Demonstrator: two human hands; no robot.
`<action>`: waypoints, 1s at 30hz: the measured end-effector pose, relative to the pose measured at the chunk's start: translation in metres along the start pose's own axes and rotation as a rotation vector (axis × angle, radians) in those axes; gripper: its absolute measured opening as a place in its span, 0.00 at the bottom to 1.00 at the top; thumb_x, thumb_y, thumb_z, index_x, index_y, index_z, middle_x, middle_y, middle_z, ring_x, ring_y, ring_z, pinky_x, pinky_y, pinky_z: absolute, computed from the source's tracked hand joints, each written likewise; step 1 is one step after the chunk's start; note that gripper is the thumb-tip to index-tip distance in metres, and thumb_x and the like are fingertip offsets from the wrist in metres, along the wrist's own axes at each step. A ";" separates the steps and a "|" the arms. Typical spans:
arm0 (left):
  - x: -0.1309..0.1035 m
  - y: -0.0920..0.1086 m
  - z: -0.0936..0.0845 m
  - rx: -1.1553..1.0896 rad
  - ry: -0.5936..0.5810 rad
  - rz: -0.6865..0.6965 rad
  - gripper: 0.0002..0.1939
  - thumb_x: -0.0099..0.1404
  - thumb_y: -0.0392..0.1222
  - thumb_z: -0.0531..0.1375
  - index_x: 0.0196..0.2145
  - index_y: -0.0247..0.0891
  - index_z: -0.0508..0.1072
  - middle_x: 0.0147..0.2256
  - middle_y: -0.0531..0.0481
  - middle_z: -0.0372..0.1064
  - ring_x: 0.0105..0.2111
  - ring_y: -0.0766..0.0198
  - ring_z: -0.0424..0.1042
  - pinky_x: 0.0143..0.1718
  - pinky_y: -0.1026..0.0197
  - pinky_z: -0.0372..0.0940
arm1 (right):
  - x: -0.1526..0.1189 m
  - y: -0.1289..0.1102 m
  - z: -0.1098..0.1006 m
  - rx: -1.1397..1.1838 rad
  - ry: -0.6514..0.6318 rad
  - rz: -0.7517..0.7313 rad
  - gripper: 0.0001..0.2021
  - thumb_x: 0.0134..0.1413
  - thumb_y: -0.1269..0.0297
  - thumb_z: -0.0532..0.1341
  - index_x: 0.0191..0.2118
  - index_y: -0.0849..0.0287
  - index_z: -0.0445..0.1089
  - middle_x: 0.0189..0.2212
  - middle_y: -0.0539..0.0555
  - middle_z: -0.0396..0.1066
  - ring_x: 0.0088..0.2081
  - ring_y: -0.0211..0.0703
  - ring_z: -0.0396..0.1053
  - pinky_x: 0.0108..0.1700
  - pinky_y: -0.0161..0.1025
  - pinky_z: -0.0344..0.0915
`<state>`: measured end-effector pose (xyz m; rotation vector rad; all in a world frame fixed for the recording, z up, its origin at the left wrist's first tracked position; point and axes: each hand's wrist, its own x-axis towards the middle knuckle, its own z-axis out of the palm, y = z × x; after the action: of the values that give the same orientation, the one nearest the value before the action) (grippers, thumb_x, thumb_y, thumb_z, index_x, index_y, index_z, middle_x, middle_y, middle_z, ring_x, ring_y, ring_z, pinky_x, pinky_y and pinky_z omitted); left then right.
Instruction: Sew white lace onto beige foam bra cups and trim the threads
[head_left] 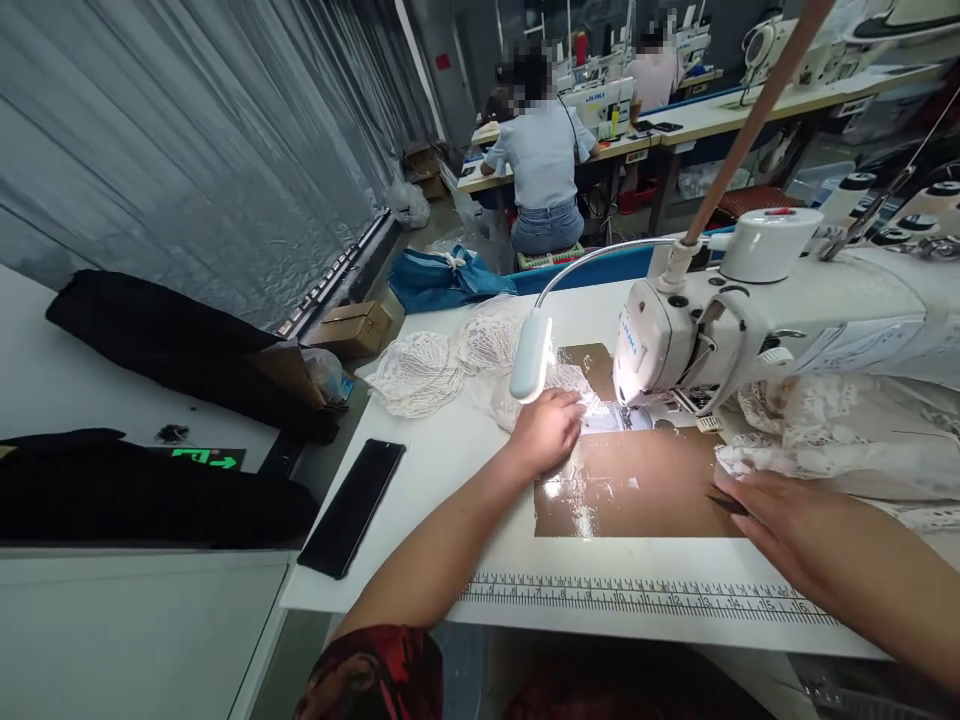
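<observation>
My left hand [547, 430] rests on white lace fabric [571, 382] to the left of the sewing machine's needle area, its fingers curled down on the cloth. The white sewing machine [656, 335] stands over a brown taped sheet [637, 485] on the table. At the sheet's right edge is my right hand [765, 500], closed around a small dark tool [726, 500] whose tip points left. The fingertips of that hand also touch the edge of a pile of white lace [847, 425]. A lamp head [530, 355] hangs just above my left hand.
A black phone [352, 508] lies at the left of the white table [465, 490]. More lace [420, 372] is at the back left. A printed ruler [637, 597] runs along the front edge. Beyond, a person [544, 160] sits at another machine; a second person [654, 75] is farther back.
</observation>
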<state>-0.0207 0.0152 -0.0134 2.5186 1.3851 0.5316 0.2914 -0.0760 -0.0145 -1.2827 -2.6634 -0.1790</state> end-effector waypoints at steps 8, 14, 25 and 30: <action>-0.047 0.056 -0.026 -0.348 -0.331 0.387 0.10 0.65 0.33 0.56 0.38 0.36 0.78 0.48 0.45 0.76 0.52 0.57 0.70 0.58 0.55 0.64 | -0.033 0.013 0.021 -0.080 -0.029 -0.018 0.25 0.51 0.79 0.51 0.54 0.62 0.70 0.44 0.64 0.74 0.44 0.56 0.72 0.45 0.51 0.70; -0.060 0.065 -0.027 -0.405 -0.355 0.334 0.10 0.64 0.36 0.59 0.42 0.36 0.77 0.49 0.41 0.74 0.54 0.53 0.68 0.57 0.51 0.64 | -0.022 0.017 0.020 -0.140 0.041 -0.030 0.23 0.53 0.76 0.51 0.54 0.66 0.69 0.42 0.62 0.75 0.36 0.53 0.74 0.36 0.46 0.70; -0.021 0.024 -0.030 -0.526 -0.181 -0.184 0.33 0.58 0.48 0.67 0.59 0.37 0.68 0.60 0.38 0.64 0.59 0.46 0.65 0.59 0.44 0.63 | -0.045 0.019 -0.004 0.121 0.044 0.072 0.30 0.62 0.67 0.52 0.69 0.55 0.49 0.53 0.64 0.72 0.48 0.60 0.74 0.43 0.51 0.72; -0.012 0.022 -0.018 -0.631 -0.226 -0.223 0.34 0.57 0.47 0.67 0.60 0.35 0.67 0.59 0.37 0.65 0.58 0.47 0.67 0.58 0.47 0.64 | -0.028 -0.006 -0.018 0.330 0.116 0.254 0.18 0.64 0.62 0.53 0.57 0.52 0.66 0.45 0.57 0.77 0.46 0.54 0.75 0.46 0.45 0.71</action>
<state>-0.0172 -0.0061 0.0082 1.8356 1.1622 0.5179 0.3063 -0.1044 -0.0030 -1.4293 -2.2849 0.2052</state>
